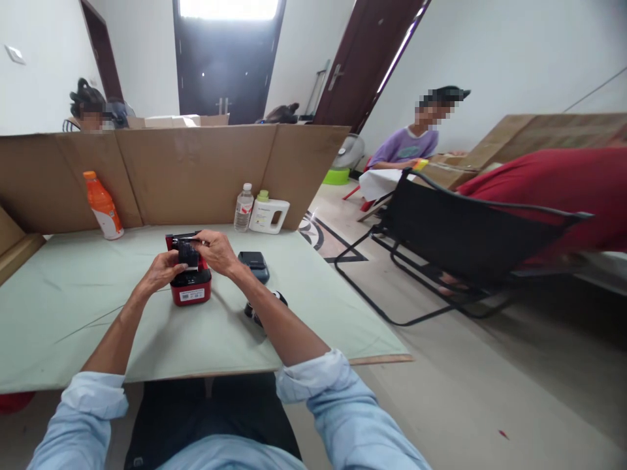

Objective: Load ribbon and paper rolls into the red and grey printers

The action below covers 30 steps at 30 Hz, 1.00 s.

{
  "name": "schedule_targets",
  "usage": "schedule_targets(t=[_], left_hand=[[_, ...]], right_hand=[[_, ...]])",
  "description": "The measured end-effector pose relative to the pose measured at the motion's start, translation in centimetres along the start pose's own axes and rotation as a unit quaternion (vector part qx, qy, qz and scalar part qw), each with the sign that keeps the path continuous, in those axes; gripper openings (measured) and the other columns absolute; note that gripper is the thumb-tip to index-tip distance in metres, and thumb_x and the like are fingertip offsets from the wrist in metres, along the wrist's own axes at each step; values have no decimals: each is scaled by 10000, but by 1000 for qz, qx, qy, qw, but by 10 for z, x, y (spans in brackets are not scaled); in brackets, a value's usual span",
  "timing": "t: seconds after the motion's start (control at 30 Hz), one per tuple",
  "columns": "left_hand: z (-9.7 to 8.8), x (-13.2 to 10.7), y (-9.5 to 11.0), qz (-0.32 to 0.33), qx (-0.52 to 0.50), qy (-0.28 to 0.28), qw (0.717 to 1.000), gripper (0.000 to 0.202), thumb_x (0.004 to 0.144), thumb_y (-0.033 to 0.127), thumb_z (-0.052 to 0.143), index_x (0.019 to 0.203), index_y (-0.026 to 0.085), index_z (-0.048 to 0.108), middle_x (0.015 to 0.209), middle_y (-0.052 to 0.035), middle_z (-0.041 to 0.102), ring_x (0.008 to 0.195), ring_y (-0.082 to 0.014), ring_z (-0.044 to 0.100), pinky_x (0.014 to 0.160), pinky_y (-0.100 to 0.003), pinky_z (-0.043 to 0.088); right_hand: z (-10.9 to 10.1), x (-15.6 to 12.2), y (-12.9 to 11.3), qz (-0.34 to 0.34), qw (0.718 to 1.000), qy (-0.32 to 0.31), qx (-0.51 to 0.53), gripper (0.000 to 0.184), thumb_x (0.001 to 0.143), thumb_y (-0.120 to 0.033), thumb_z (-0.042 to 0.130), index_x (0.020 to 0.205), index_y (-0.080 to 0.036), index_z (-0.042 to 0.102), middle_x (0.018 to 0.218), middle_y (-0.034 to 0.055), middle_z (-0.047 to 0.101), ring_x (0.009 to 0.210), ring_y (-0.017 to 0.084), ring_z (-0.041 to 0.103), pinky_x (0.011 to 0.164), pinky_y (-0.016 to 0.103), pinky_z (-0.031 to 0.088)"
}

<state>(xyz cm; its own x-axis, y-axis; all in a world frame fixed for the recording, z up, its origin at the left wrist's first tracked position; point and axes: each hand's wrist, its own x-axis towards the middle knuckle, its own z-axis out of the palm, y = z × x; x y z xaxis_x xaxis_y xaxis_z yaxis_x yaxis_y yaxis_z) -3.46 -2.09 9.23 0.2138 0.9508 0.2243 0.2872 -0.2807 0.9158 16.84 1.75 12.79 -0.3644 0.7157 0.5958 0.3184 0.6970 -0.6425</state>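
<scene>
A red and black device [175, 295] with a white label on its front stands on the table, its red back part raised. At that raised part, both hands are closed on a dark black piece [187, 252]. My left hand [159, 270] pinches its lower left side with thumb and fingers. My right hand [218, 252] grips near its upper right edge, fingers bent. What exactly the black piece is, I cannot make out. Right of the device lies a dark blue-grey box-like item [253, 264]. A black round object [251, 314] is partly hidden under my right forearm.
A cardboard screen [196, 170] borders the table's [73, 326] back. Before it stand an orange bottle [102, 205], a clear bottle [243, 209] and a white jug [267, 215]. A black folding chair [455, 228] and other people are beyond, to the right.
</scene>
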Motion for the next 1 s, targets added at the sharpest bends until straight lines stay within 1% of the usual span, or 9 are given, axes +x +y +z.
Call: schedule_targets(t=[0.13, 0.27, 0.33, 0.43, 0.53, 0.7, 0.8, 0.9, 1.0], left_hand=[[3, -3, 7, -5, -10, -18, 1000, 452, 759, 431, 831, 1080, 120, 764, 1032, -100, 803, 964, -279, 742, 882, -382, 583], [10, -6, 22, 10, -5, -23, 1000, 446, 762, 427, 845, 1083, 126, 771, 1069, -108, 805, 995, -288, 746, 899, -380, 584], [14, -5, 32, 18, -21, -26, 999, 459, 765, 444, 847, 1092, 132, 765, 1085, -112, 805, 1000, -286, 749, 906, -386, 587], [24, 0, 48, 23, -29, -31, 999, 478, 766, 457, 848, 1110, 140, 748, 1094, -113, 801, 979, -270, 754, 894, -380, 592], [36, 10, 64, 25, 1, -41, 999, 446, 779, 432, 827, 1114, 152, 737, 1065, -99, 797, 926, -238, 746, 839, -342, 588], [68, 35, 86, 72, 93, -71, 990, 368, 827, 396, 730, 1107, 158, 754, 977, -67, 777, 834, -201, 704, 738, -293, 544], [93, 51, 99, 92, 152, -108, 978, 347, 847, 360, 678, 1118, 161, 763, 915, -47, 766, 798, -192, 688, 738, -292, 528], [124, 68, 108, 120, 229, -138, 956, 329, 848, 310, 653, 1121, 175, 778, 836, -22, 748, 729, -179, 657, 707, -286, 513], [162, 89, 110, 163, 289, -174, 927, 325, 818, 203, 630, 1099, 180, 791, 948, -40, 784, 799, -188, 679, 772, -291, 533]], right_hand=[[-12, 10, -8, -14, 996, 36, 83, 154, 908, -197, 650, 815, -180, 771, 776, -11, 682, 704, 130, 579, 672, 248, 418], [-31, 12, -16, -24, 985, 63, 156, 226, 919, -352, 672, 809, -172, 753, 756, -13, 653, 674, 120, 528, 629, 248, 412], [-45, 9, -19, -33, 980, 80, 177, 264, 907, -407, 687, 805, -172, 751, 739, -14, 631, 655, 116, 506, 606, 249, 405], [-74, -4, -21, -26, 976, 108, 189, 262, 883, -427, 711, 833, -174, 758, 708, -23, 607, 612, 105, 482, 572, 248, 398], [-109, -27, -17, 13, 975, 131, 181, 249, 860, -419, 728, 851, -172, 760, 664, -33, 590, 590, 104, 485, 554, 242, 402], [-158, -82, 5, 83, 967, 189, 149, 254, 821, -431, 738, 838, -178, 751, 701, -25, 623, 629, 111, 525, 596, 242, 437], [-176, -120, 22, 136, 958, 214, 132, 245, 798, -424, 720, 798, -179, 732, 680, -26, 614, 622, 117, 520, 592, 246, 432], [-189, -160, 36, 187, 944, 246, 119, 224, 775, -402, 705, 770, -179, 715, 677, -24, 616, 613, 120, 513, 586, 251, 424], [-199, -197, 48, 223, 929, 280, 93, 220, 771, -402, 686, 770, -182, 708, 691, -18, 635, 619, 132, 528, 593, 262, 436]])
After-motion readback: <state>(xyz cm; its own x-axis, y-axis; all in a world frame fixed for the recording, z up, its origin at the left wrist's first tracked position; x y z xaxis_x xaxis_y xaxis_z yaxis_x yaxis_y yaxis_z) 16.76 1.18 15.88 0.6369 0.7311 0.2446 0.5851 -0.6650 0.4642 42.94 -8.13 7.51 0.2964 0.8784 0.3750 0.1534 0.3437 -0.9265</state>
